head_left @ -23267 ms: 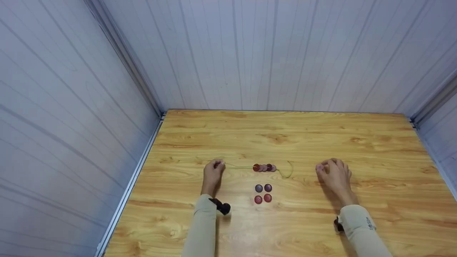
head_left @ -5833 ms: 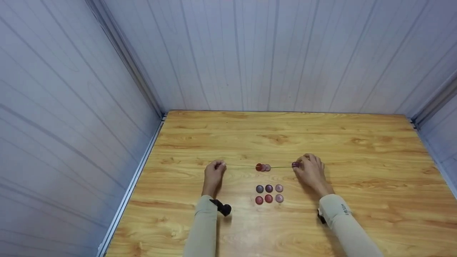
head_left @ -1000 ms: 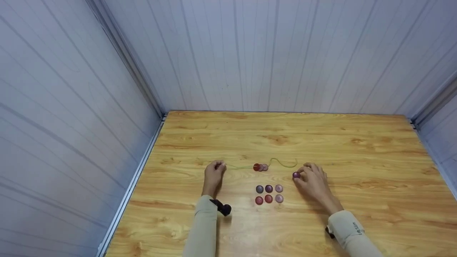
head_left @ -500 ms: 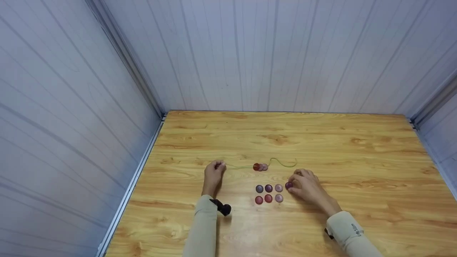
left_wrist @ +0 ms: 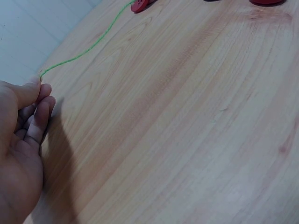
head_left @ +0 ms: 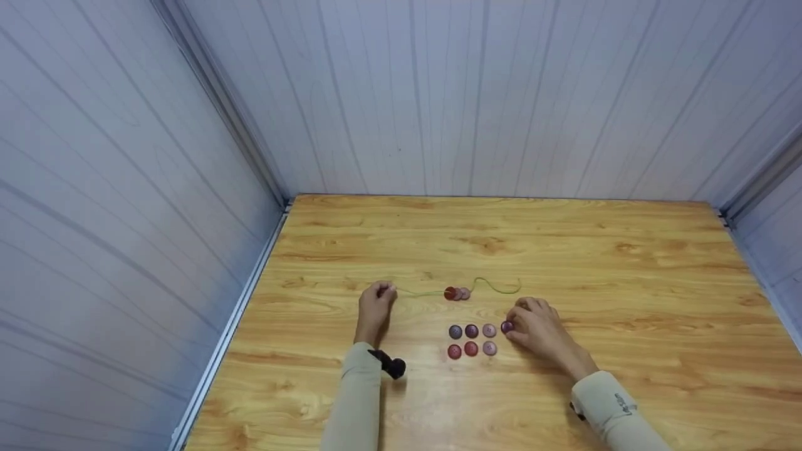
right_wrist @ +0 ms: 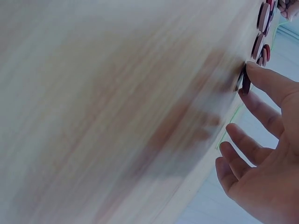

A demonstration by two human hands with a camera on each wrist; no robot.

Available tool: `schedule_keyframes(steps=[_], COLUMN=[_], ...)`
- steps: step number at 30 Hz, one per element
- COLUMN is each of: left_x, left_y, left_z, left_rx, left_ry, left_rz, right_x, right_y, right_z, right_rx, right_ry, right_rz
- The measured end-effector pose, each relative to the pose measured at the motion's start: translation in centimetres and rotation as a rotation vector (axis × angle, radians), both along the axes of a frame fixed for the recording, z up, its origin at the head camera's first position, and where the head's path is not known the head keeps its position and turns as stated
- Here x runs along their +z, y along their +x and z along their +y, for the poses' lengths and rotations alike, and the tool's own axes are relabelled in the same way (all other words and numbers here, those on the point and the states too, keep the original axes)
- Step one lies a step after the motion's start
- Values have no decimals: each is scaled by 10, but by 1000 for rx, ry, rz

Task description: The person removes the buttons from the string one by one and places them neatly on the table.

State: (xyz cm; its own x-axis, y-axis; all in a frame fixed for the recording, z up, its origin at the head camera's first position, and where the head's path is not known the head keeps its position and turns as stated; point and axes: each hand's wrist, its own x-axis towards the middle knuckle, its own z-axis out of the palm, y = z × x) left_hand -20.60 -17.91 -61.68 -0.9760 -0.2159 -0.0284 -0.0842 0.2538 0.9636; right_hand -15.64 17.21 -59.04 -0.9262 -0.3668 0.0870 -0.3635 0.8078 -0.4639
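While our left hand (head_left: pixel 374 308) had the green cord (left_wrist: pixel 95 45) pinched between thumb and fingertips, our right hand (head_left: pixel 542 329) was busy with a purple button (head_left: pixel 507 326), so our best guess was that the step in hand was placing that button at the end of the upper row or lifting it from there, honestly couldn't tell which. If we were placing it, the next move called for tipping it flat and easing the pinch without nudging the pink button (head_left: pixel 489 330) just beside it; if lifting, a firm grip and a clean raise, with the left hand simply steadying the cord. As for where it was, the purple button sat tilted between right thumb and index finger, the other fingers loosely bent and holding nothing, and we couldn't say whether its edge touched the tabletop (head_left: pixel 626 263). Six loose buttons (head_left: pixel 471 348) lay left of it in two rows, and the threaded buttons (head_left: pixel 464 293) were beyond those, mid-cord, with the cord's far end trailing unheld near the right hand
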Motion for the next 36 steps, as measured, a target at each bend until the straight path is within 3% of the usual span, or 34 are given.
schedule_keyframes(steps=[13,23,25,30,32,36], left_x=[-2,-4,2,3,-3,-2], left_y=[0,-1,2,2,-1,-1], left_z=[-1,-1,0,0,-1,0], left_rx=[-14,-3,-9,-7,1,5], left_ry=[27,43,49,58,54,46], left_rz=[-55,-40,-39,-37,-35,-39], right_x=[-2,-2,-3,-3,-3,-1], right_y=[0,0,0,0,0,-1], right_z=[0,0,1,1,1,2], right_rx=[9,8,10,15,17,9], right_ry=[3,-7,-6,-4,-4,-10], right_rz=[31,19,18,22,23,14])
